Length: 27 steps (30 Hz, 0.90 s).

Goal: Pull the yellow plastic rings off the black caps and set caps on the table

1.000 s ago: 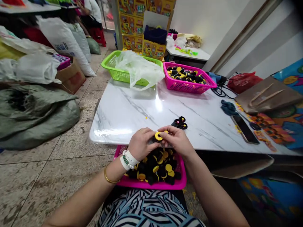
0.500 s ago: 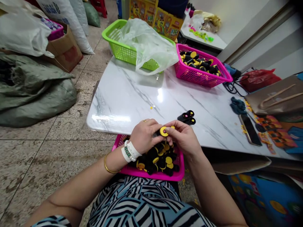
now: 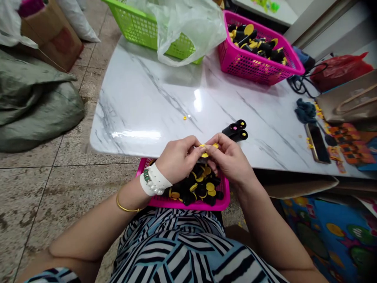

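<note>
A small black cylinder with a round yellow end (image 3: 204, 155) is gripped between both hands above the lap basket. My left hand (image 3: 178, 160) has its fingers closed around it, with the thumb on the yellow end. My right hand (image 3: 234, 161) pinches the same piece from the other side, thumb at its top. A small yellow piece (image 3: 216, 145) shows by the right fingers. Below, a pink basket (image 3: 188, 205) is full of black and yellow pieces, partly hidden by my hands. Three black tubes (image 3: 235, 130) with small coloured centres lie together on the table just beyond.
The white marbled table (image 3: 141, 102) carries a pink basket of similar pieces (image 3: 262, 70) and a green basket (image 3: 135, 27) under a plastic bag (image 3: 188, 23). A phone (image 3: 318, 143) lies at right. A yellow bit (image 3: 185, 118) sits mid-table. Sacks (image 3: 38, 102) stand left.
The view has tilted down and come closer to the table. My left thumb has moved onto the yellow end, covering its pinkish centre, beside the right thumb.
</note>
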Available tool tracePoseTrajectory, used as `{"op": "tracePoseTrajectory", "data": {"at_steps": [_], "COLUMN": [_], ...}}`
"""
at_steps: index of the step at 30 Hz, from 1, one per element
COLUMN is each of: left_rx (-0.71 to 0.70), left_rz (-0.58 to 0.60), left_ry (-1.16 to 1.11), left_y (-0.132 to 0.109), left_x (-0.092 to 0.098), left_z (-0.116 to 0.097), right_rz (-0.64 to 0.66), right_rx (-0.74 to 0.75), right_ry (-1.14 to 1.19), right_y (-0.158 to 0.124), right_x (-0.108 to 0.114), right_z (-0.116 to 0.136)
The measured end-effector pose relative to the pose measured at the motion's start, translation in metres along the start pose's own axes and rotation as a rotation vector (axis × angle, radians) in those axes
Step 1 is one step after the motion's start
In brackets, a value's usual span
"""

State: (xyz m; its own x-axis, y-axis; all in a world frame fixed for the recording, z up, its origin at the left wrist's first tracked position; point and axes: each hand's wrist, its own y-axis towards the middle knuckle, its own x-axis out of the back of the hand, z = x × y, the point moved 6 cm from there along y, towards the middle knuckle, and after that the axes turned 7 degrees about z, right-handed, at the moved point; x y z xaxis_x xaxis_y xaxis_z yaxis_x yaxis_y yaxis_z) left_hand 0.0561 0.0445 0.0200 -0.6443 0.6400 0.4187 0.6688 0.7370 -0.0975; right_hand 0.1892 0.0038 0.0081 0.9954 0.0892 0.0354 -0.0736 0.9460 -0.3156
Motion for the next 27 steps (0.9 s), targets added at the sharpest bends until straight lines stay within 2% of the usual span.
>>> {"op": "tracePoseTrajectory", "data": {"at_steps": [3, 5, 10, 14, 16, 19, 23, 25, 27], "left_rx": [0.023, -0.034, -0.288, -0.275, -0.281, -0.307, -0.377, -0.404, -0.398], "left_rz": [0.065, -0.003, -0.206, -0.294, -0.303, -0.281, -0.224, -0.201, -0.207], "left_ry": [-0.109, -0.049, 0.316, 0.458, 0.452, 0.413, 0.341, 0.303, 0.283], "left_y": [0.000, -0.003, -0.014, -0.017, -0.018, -0.017, -0.012, -0.009, -0.006], "left_x": [-0.009, -0.010, -0.016, -0.020, -0.019, -0.015, -0.010, -0.009, -0.007], "left_z": [0.006, 0.005, -0.007, -0.010, -0.012, -0.013, -0.008, -0.007, -0.005], "right_rz": [-0.040, -0.070, -0.166, -0.224, -0.174, 0.008, 0.288, 0.329, 0.300], "right_rx": [-0.007, 0.010, 0.143, 0.207, 0.199, 0.151, -0.050, -0.141, -0.156], "right_ry": [-0.019, -0.006, 0.002, 0.055, 0.120, 0.199, 0.142, 0.084, 0.044], "right_y": [-0.001, -0.001, -0.005, -0.013, -0.014, -0.007, 0.008, 0.013, 0.018], "right_x": [0.000, 0.001, 0.006, 0.008, 0.010, 0.011, 0.004, -0.001, -0.003], "right_z": [0.000, -0.001, -0.005, -0.010, -0.010, -0.007, -0.002, 0.001, 0.005]}}
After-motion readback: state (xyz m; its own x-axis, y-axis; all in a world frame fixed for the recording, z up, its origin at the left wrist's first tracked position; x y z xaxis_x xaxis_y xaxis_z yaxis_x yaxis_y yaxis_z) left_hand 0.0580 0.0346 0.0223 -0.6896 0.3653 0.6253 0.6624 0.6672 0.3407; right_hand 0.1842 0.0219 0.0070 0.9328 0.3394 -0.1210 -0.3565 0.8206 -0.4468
